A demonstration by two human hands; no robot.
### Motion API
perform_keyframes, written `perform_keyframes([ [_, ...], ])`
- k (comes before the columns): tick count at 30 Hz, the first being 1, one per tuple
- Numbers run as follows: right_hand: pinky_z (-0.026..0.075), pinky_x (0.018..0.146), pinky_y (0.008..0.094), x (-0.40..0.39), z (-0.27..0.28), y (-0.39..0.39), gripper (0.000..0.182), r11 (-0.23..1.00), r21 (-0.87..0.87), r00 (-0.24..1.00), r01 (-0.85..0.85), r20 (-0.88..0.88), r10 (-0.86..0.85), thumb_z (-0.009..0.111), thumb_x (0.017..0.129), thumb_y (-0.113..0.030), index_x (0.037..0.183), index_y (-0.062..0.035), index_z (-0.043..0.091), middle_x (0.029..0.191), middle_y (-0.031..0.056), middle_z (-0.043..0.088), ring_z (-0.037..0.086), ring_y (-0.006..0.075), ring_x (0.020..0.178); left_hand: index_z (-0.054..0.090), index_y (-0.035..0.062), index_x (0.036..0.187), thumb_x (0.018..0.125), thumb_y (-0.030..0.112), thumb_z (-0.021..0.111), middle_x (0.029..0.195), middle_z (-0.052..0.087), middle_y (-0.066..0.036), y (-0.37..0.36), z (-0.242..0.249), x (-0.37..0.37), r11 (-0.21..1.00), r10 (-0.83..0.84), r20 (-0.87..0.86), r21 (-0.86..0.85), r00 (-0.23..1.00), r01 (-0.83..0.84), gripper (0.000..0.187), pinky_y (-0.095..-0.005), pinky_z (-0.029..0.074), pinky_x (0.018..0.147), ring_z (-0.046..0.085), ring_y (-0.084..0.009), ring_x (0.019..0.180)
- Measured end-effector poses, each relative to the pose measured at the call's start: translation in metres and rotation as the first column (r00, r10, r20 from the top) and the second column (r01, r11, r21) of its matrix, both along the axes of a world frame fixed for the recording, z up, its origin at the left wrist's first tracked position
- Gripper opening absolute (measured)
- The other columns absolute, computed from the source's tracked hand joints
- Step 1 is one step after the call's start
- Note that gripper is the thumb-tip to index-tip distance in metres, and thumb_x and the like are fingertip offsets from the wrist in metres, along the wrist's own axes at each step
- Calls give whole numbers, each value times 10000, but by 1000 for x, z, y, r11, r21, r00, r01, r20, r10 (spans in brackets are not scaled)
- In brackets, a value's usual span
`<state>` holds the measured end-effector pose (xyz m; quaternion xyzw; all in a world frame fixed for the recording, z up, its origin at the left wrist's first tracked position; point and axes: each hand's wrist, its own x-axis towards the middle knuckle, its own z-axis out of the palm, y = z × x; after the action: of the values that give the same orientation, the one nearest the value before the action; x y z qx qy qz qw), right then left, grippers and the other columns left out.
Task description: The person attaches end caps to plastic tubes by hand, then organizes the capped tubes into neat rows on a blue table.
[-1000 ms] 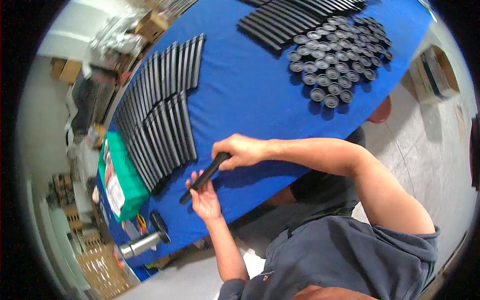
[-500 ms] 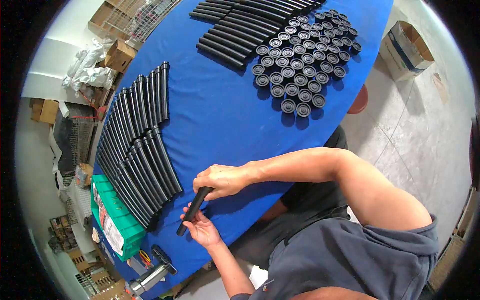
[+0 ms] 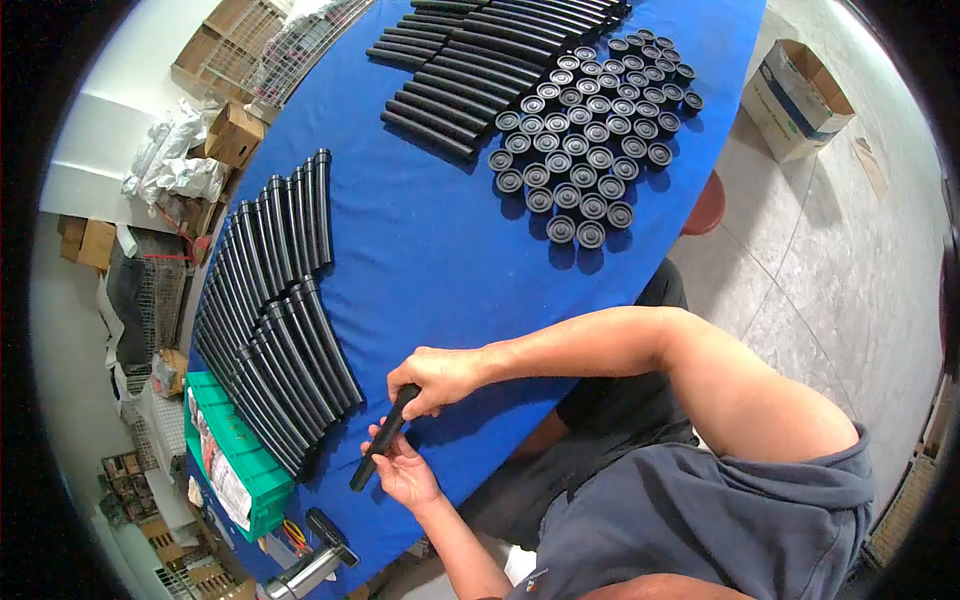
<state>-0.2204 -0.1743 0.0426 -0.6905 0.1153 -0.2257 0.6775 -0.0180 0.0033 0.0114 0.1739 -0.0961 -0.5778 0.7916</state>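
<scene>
A short black tube (image 3: 376, 455) is held at a slant above the blue cloth, near its front edge. My right hand (image 3: 436, 380) is closed around its upper end, which looks a bit thicker; whether a cap sits there is hidden by the fingers. Lower down, my left hand (image 3: 408, 478) cradles the tube from beneath, thumb and fingers around it. Left of my hands lie rows of black tubes with collared ends (image 3: 290, 330). Farther off are plain black tubes (image 3: 470, 85) in rows, beside many round black caps (image 3: 590, 140) with ringed faces.
A green crate (image 3: 265, 490) with papers stands at the table's left edge. By it lie a black-headed hammer (image 3: 330, 535) and yellow-handled pliers or scissors (image 3: 294, 532). A cardboard box (image 3: 795, 105) and a red stool (image 3: 706, 205) are on the floor to the right.
Both hands keep hold of the tube; the right hand's grip on the upper end has turned slightly. The whole view has shifted a little, with the table items sitting lower and further left.
</scene>
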Motion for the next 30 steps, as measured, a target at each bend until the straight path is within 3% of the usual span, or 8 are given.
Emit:
perform_keyframes([
  [14,524,739,495,1,-11,8,292,845,-495,968,205,230,-100,722,837,-193,1058,-18,645,935,205,669,661,398,896,604,-11,1296,975,49,635,1481,507,-224,-2,2,-2,999,-39,38,25,999,38,328,-504,371,1222,434,-366,1422],
  [17,543,714,430,3,-10,8,253,846,-492,964,206,252,-88,726,873,-162,1074,-35,639,909,162,662,679,349,847,598,-4,1299,976,56,636,1425,564,-217,2,-11,5,999,-15,66,-28,998,17,331,-511,381,1212,479,-382,1383],
  [19,545,684,398,-8,21,2,270,992,7,982,-127,-141,127,736,880,-184,1079,-26,644,817,131,668,688,315,761,628,7,1256,967,59,651,1380,603,-209,-1,-7,0,1000,5,55,-5,998,-5,295,-517,387,1205,509,-389,1356],
  [21,548,706,426,-7,23,2,277,994,63,978,-95,-183,105,698,877,-180,1088,-5,658,804,162,684,700,341,776,646,21,1227,957,58,666,1351,623,-213,-3,-3,-4,1000,16,95,18,995,-18,273,-528,408,1189,521,-390,1347],
  [24,546,702,436,1,-2,7,287,880,-456,990,135,93,-103,736,857,-171,1083,-14,657,890,175,665,683,351,793,643,43,1234,964,61,658,1355,620,-220,-1,-6,-2,999,28,56,38,998,-31,270,-537,450,1153,510,-407,1357],
  [27,531,713,436,-1,4,8,310,867,-488,995,97,81,-66,762,860,-147,1114,-18,639,936,173,641,658,356,841,637,60,1241,968,71,658,1344,624,-227,-1,-7,-3,997,45,55,56,997,-48,274,-543,488,1117,534,-415,1333],
  [28,541,691,397,0,6,7,298,845,-517,988,133,131,-75,754,874,-139,1122,-14,643,883,142,666,686,283,774,637,61,1243,969,71,657,1342,626,-228,-1,-6,-4,998,42,53,54,998,-44,275,-544,488,1116,538,-413,1330],
  [30,543,669,360,-3,17,3,288,974,-228,999,-12,-51,1,747,887,-129,1126,-3,648,838,109,678,685,212,722,646,81,1241,958,65,672,1337,633,-216,-3,-1,-6,998,31,56,55,998,-34,285,-542,490,1114,542,-406,1330],
])
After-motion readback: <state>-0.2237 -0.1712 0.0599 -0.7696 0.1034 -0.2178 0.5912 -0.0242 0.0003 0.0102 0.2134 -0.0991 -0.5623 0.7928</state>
